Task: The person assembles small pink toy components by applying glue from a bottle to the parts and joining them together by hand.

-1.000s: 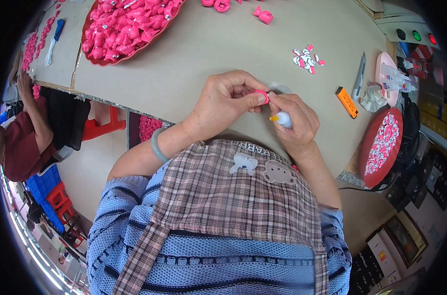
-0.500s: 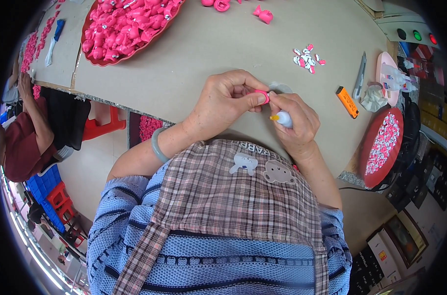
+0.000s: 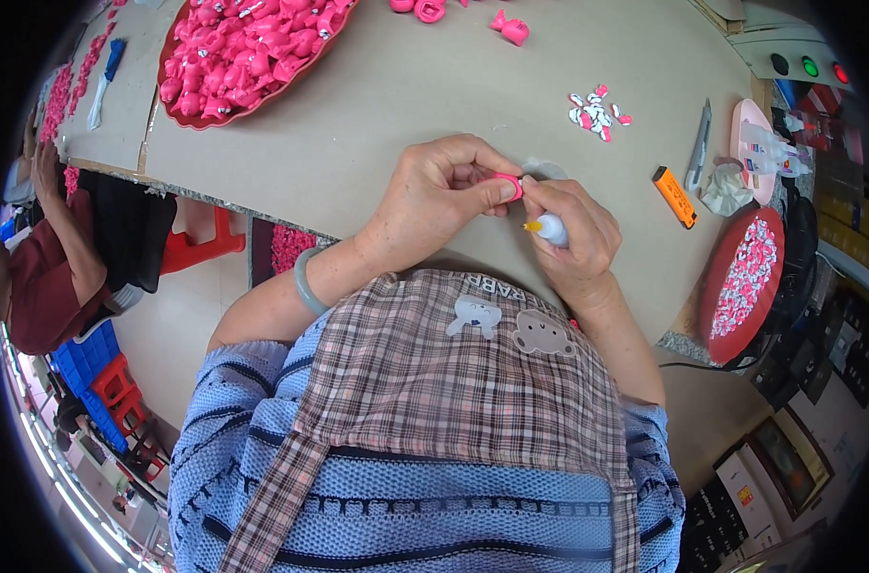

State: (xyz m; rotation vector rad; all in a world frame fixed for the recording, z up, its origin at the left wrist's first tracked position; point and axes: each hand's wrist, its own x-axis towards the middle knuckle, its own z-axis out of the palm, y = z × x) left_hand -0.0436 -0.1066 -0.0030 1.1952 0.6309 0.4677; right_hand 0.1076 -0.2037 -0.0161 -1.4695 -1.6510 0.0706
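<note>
Between the thumb and fingers of my left hand [image 3: 425, 191] is a small pink plastic piece [image 3: 514, 187], held over the table in front of my apron. The fingertips of my right hand [image 3: 582, 224] pinch at the right side of this piece; whatever tiny part they may hold is hidden. Tucked in the right palm lies a small white glue bottle [image 3: 553, 230], its yellowish tip pointing left. Just beyond the fingers a pale round patch [image 3: 545, 170] shows on the table. Farther right lies a loose cluster of small pink-and-white pieces [image 3: 595, 116].
A red tray [image 3: 226, 120] heaped with pink figures stands far left, with loose pink figures [image 3: 511, 28] at the back. To the right are an orange lighter [image 3: 675, 198], a utility knife [image 3: 700, 143], crumpled tissue [image 3: 726, 191] and a red dish [image 3: 721, 325] of small pieces. Another person [image 3: 57, 277] sits left.
</note>
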